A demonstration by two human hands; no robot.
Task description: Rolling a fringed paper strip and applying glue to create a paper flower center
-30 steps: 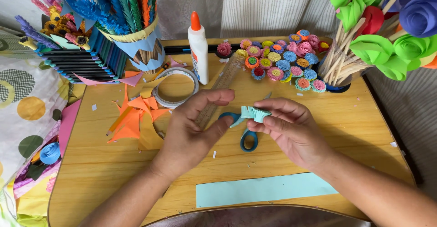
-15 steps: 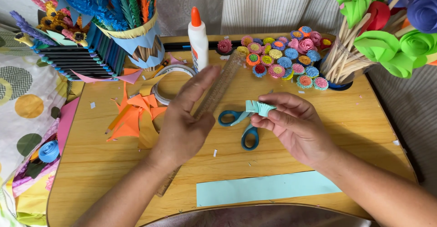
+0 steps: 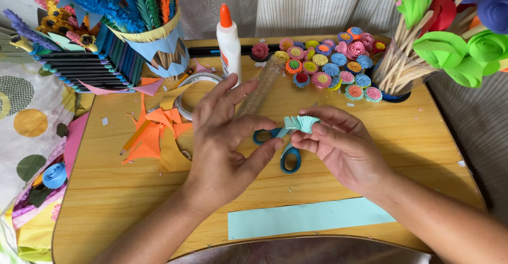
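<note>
A person sits at a yellow wooden lap table (image 3: pixel 413 153), seen from above. The right hand (image 3: pixel 344 150) pinches a small roll of fringed pale turquoise paper (image 3: pixel 299 123) between thumb and fingertips, holding it just above the middle of the table. The left hand (image 3: pixel 225 142) is beside it, fingers spread and loosely curved, thumb reaching toward the roll's base; whether it touches the paper cannot be told.

Judging from this, rolling goes best with the coil kept tight at its uncut edge, the fringe left free and the pinch steady.

Under the hands lie blue-handled scissors (image 3: pixel 288 155) and a clear plastic ruler (image 3: pixel 262 87), angled toward the far edge. A long strip of pale turquoise paper (image 3: pixel 309 217) lies flat near the front edge. To the left are orange paper scraps (image 3: pixel 153 129) and a roll of clear tape (image 3: pixel 188 92). At the back stand a white glue bottle with an orange cap (image 3: pixel 229 42) and a cluster of finished small fringed paper flowers in many colours (image 3: pixel 330 68). A cup of wooden sticks with large green paper roses (image 3: pixel 450 42) crowds the far right corner, and a paper-wrapped holder of blue and green paper leaves (image 3: pixel 143 26) the far left.

Open room lies on the table's right side and between the hands and the strip.
</note>
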